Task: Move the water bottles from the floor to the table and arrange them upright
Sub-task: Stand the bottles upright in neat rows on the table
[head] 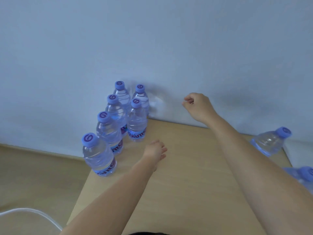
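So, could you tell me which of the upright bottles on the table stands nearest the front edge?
The front-left bottle, at the table's left edge; the other five stand behind it.

Six clear water bottles with purple-blue caps stand upright along the left side of my table (pixel 186 167). The nearest bottle (pixel 99 155) sits at the left edge, the next (pixel 108 131) just behind it, then a third (pixel 115 109) and a fourth (pixel 121 92) near the wall. Beside them stand two more (pixel 136 121) (pixel 141 95). Off the right edge, a seventh bottle (pixel 269 141) shows tilted, and an eighth (pixel 303 175) is partly cut off
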